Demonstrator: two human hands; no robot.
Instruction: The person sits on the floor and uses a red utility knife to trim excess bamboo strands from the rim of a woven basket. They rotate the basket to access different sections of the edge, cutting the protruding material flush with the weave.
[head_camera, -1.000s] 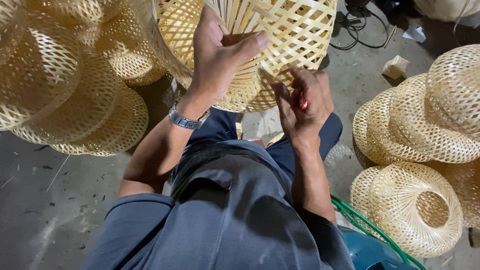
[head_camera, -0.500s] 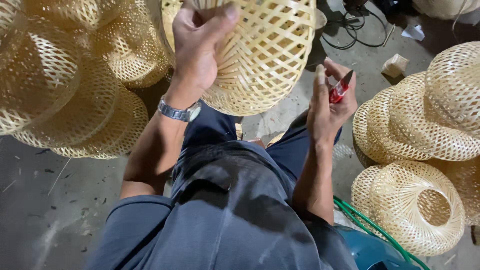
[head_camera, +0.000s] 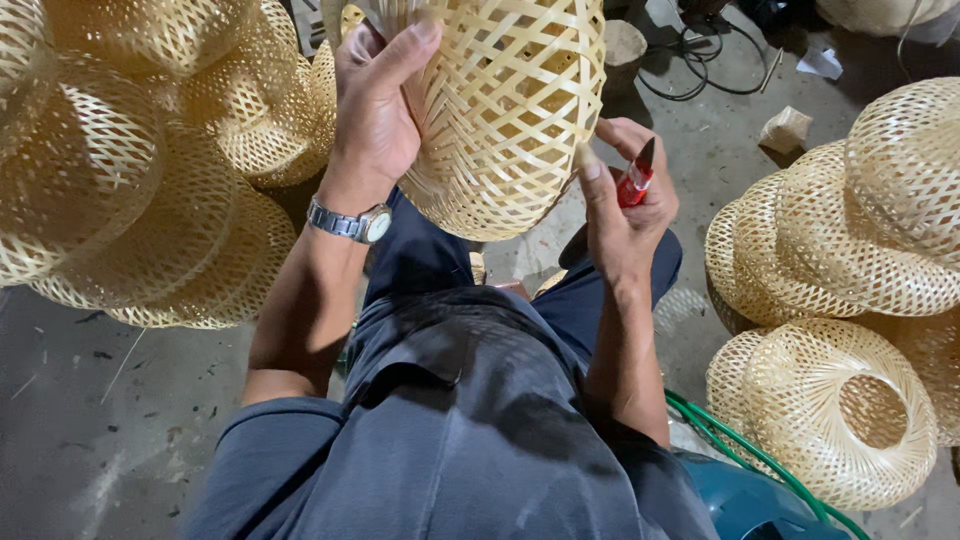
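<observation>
Carefully: my left hand (head_camera: 375, 110) grips the pale woven bamboo dome (head_camera: 500, 110); my right hand (head_camera: 625, 215), closed on red-handled cutters (head_camera: 636, 180), could nick a strand.

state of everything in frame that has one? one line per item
left hand: gripping the woven bamboo shade
woven bamboo shade: held up off the floor, tilted
right hand: closed on the red-handled cutter, thumb touching the shade
red-handled cutter: held, tip up
wristwatch: worn on the left wrist
stacked shades at right: nested, resting on the floor
</observation>
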